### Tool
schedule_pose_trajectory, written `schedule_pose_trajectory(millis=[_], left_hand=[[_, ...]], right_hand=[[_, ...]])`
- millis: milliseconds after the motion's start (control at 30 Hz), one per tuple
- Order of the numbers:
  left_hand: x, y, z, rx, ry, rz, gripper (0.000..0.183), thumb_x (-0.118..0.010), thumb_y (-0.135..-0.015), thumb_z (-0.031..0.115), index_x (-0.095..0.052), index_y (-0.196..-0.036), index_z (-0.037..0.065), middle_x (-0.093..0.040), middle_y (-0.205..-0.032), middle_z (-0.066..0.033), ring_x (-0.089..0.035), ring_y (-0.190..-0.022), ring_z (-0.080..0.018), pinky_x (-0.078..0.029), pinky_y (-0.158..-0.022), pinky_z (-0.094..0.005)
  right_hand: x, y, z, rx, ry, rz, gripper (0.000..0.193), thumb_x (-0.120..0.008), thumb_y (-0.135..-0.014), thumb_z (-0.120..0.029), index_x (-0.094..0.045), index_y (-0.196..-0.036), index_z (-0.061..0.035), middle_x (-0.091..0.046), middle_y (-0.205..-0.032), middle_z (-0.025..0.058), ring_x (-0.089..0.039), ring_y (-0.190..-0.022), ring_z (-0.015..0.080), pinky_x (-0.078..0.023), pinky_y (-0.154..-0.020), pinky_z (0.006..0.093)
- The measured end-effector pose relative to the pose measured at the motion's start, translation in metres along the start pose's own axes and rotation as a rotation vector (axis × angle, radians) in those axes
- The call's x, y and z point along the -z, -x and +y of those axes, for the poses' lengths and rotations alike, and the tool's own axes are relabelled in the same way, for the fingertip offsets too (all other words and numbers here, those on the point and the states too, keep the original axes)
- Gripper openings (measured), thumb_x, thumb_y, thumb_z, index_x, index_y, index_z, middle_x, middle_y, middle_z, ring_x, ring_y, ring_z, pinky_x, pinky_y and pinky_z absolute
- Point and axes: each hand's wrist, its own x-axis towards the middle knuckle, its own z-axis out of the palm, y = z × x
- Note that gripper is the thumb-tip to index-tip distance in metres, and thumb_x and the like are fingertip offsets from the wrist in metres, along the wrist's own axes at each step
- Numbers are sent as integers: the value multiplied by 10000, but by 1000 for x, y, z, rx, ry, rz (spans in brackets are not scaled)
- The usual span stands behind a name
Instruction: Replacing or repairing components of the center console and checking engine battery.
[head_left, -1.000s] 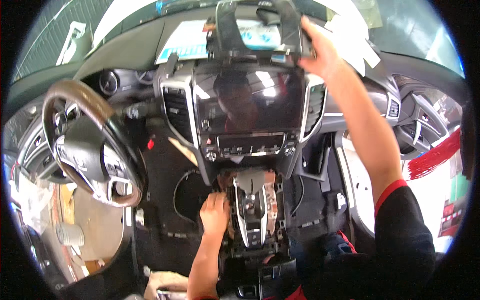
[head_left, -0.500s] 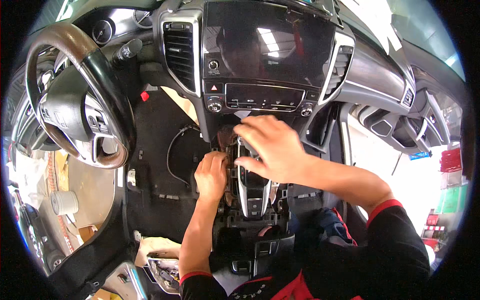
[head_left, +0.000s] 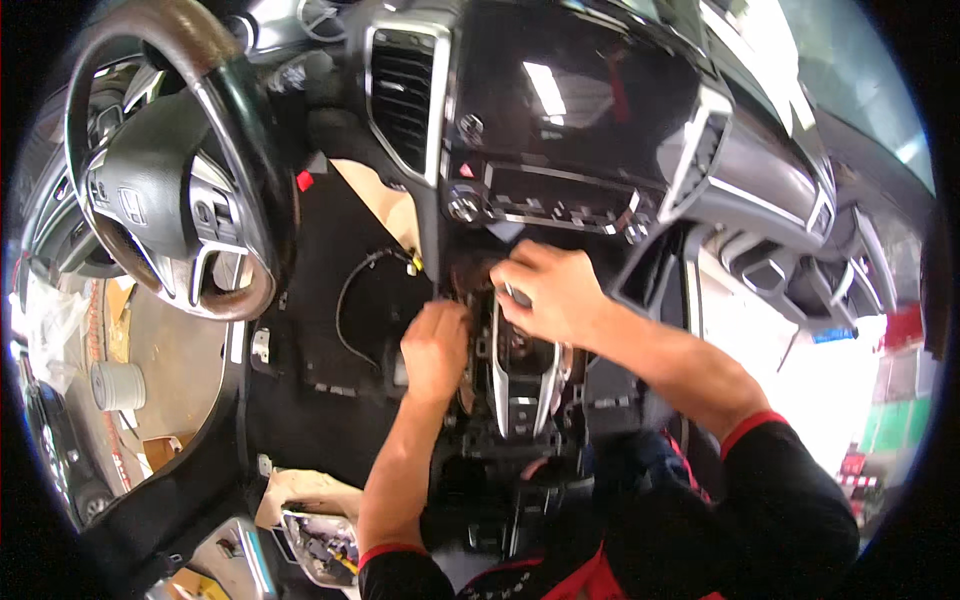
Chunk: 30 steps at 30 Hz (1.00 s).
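Observation:
My right hand [head_left: 550, 292] is closed around the dark, silver-edged knob of the gear lever [head_left: 517, 296], of which only a small part shows between thumb and fingers. Below it runs the gear selector panel [head_left: 503, 392], black with silver side trims, set in the uncovered centre console. My left hand [head_left: 436, 350] is closed at the left side of that console, knuckles up. Its fingertips point down beside the metal frame, and what they grip is hidden.
A steering wheel [head_left: 262, 180] stands at the left, the dashboard screen [head_left: 580, 90] ahead. A loose cable [head_left: 345, 300] lies on the black footwell floor [head_left: 320, 260]. Back at the lower left is a tray [head_left: 322, 548] of small parts. Door openings are on both sides.
My right hand's fingers, spread over the console before, are now curled around the lever's knob. My left hand stays at the console's left side. The whole view has swung and tilted slightly.

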Motion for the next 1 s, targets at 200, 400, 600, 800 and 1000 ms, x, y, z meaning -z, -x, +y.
schedule_pose_trajectory(millis=[200, 400, 600, 800, 1000], left_hand=[[25, 6, 13, 177, 68, -48, 201, -705, -809, -7, -663, -1005, 2, -668, -1042, -180, -665, -967, -380, -549, -833, -403], [139, 100, 124, 316, -109, -184, 344, -764, -766, 45, -671, -1097, 53, -637, -1172, -167, -637, -1023, -362, -531, -871, -447], [137, 258, 270, 618, -440, -339, 518, -791, -756, 260, -667, -1247, 150, -510, -1432, -214, -474, -1318, -439, -339, -1130, -584], [111, 277, 266, 510, -591, -256, 556, -749, -745, 191, -632, -1281, 99, -477, -1479, -246, -429, -1375, -475, -287, -1159, -614], [100, 274, 279, 491, -640, -209, 481, -683, -833, 202, -624, -1293, 76, -477, -1475, -247, -431, -1377, -460, -303, -1159, -574]], right_hand=[[8, -9, -7, 48, -47, -120, 241, -759, -768, -236, -644, -965, -156, -590, -855, 69, -662, -725, 279, -548, -605, 417], [9, 0, 6, -18, -34, -79, 285, -772, -777, -231, -660, -1034, -183, -604, -908, 62, -668, -794, 277, -547, -636, 403], [2, -5, 8, 52, -77, -53, 225, -751, -814, -277, -648, -982, -169, -629, -906, 77, -682, -777, 301, -551, -652, 428], [6, -3, 7, 47, 45, -74, 235, -677, -857, -328, -655, -1021, -161, -667, -954, 124, -697, -845, 355, -552, -727, 489], [0, 12, 5, 92, 65, -42, 285, -665, -847, -322, -664, -1091, -175, -670, -973, 165, -688, -916, 390, -549, -792, 515]])
